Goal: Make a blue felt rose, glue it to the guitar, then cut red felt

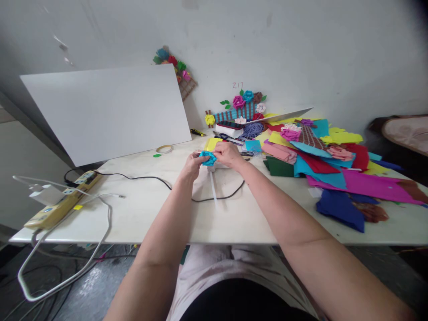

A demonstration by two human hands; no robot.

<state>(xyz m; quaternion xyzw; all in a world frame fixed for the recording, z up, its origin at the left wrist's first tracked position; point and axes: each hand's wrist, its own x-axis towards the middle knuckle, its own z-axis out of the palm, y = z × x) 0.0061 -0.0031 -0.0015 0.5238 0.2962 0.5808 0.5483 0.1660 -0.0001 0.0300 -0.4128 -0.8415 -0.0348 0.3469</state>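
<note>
Hands [227,154] on blue rosette [207,158], white table [150,209]

Both hands [214,158] around a blue paper flower [207,158] above the table [150,209]

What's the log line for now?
left hand: holds blue flower | right hand: holds blue flower | beside: cloth pile | under: table

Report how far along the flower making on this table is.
Done, it seems: a striped basket piece topped with finished flowers leans on the wall, and a second bunch shows behind the white board. In hand: the left hand and right hand pinch a blue flower between them. Left, probably: the pile of coloured sheets lies unworked.
</note>
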